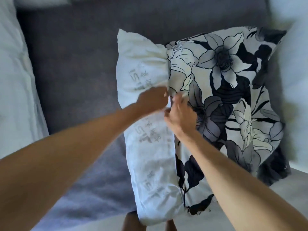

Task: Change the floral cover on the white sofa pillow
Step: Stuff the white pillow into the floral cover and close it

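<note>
Both forearms reach to the cover's open edge: left hand (pixel 152 99) and right hand (pixel 179 114) meet there, fingers blurred, grip unclear. Half the white pillow (pixel 146 67) sticks out of the floral cover (pixel 221 84) on the grey sofa (pixel 75 64). Soft, light, squashy; best pulled by its exposed end. Faint grey print, unreadable.

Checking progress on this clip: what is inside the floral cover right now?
The white pillow sits partly inside the floral cover; its left part sticks out of the opening. How far it reaches inside is hidden by the fabric. Both hands meet at the opening.
</note>
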